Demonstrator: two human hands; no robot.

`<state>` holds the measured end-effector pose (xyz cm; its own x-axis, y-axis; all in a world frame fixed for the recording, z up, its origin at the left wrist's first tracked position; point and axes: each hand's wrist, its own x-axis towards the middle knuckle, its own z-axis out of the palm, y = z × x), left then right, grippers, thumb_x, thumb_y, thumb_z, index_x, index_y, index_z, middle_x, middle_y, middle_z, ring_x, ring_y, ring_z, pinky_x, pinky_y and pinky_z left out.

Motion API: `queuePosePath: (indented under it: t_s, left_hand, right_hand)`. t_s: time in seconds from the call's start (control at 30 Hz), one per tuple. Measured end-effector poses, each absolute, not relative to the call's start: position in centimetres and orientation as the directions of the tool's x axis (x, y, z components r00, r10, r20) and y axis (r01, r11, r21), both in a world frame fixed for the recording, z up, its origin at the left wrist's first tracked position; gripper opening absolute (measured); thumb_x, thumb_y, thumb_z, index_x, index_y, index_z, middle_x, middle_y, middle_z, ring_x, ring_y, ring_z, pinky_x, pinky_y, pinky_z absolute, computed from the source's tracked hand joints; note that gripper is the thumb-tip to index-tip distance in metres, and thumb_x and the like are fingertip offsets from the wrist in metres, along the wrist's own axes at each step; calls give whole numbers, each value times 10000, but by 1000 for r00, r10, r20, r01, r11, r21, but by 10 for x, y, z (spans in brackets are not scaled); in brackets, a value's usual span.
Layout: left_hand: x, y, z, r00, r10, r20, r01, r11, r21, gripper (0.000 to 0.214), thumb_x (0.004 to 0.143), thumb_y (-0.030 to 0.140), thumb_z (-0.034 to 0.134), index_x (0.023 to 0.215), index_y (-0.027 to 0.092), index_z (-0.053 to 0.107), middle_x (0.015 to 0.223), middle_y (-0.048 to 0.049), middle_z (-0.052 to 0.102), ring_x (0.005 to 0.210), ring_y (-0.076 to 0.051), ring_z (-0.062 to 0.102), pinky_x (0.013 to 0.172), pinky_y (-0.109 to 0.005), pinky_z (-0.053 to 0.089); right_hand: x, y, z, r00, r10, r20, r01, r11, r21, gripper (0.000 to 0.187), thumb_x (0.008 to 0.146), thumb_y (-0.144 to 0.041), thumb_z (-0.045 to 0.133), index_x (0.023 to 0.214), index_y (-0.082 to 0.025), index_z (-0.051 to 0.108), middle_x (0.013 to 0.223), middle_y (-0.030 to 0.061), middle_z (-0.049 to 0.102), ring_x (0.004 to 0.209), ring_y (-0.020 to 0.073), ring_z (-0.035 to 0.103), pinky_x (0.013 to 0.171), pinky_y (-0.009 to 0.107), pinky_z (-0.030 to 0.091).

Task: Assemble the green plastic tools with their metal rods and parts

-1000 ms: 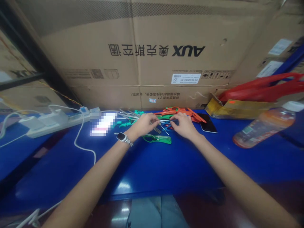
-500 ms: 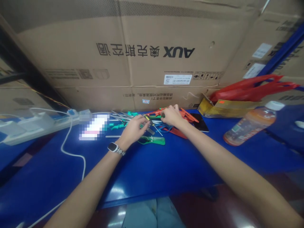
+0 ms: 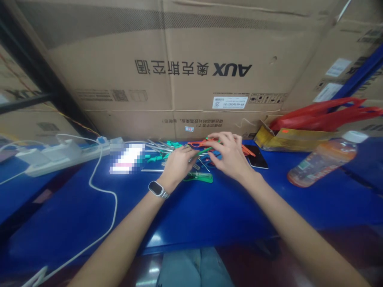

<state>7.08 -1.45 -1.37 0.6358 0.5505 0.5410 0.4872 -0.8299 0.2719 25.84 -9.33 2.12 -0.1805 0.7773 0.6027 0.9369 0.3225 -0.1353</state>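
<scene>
My left hand [image 3: 179, 164], wearing a watch, is closed over a small screwdriver [image 3: 204, 164]; its thin shaft sticks out below the fingers and its handle is mostly covered. A slim green piece [image 3: 205, 151] runs from the left fingertips toward my right hand [image 3: 229, 155]; its kind is unclear. My right hand is open, fingers bent and apart above orange-red tools [image 3: 247, 151]. Just below the left fingers lies a green-handled tool [image 3: 201, 177]. Teal-green pieces [image 3: 154, 158] and metal rods are heaped to the left of the hands.
A large cardboard box [image 3: 185, 36] stands behind the blue table [image 3: 209, 215]. On the right are a dark phone [image 3: 257, 158], a tipped-looking drink bottle [image 3: 324, 161] and a yellow carton [image 3: 308, 139] with a red bag [image 3: 323, 115]. A power strip [image 3: 68, 157] and white cable [image 3: 115, 203] lie left.
My right hand has opened from a pinch and come closer to my left hand. The green piece now shows between them. The view has shifted slightly left.
</scene>
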Motion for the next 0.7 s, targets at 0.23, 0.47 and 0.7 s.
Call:
queuePosePath:
  t_s: [0.23,0.47,0.7]
  left_hand:
    - [66,-30,-28,455,793,406,372,-583,722,195,863,304,613,771,155,699,647,15,649,591,-134,545,548,-234,381]
    - [56,-29,-21,507,777,373,367,-586,722,82,766,236,658,753,156,668,703,-20,707,634,-163,620,595,-255,462]
    - [5,-13,-16,628,725,284,289,-556,779,175,825,203,548,862,157,713,792,-36,747,701,-167,662,668,-280,519]
  right_hand:
    - [217,-90,-20,253,851,461,487,300,-821,460,795,-407,717,1180,-210,562,1140,109,701,1055,255,660,856,390,521]
    - [201,-71,-18,190,853,485,472,354,-807,234,789,-367,717,953,-208,669,923,52,757,854,212,711,764,339,551]
    - [202,-65,-19,-43,856,515,685,400,-608,304,780,-310,684,1068,-218,712,963,41,766,798,210,711,742,356,565]
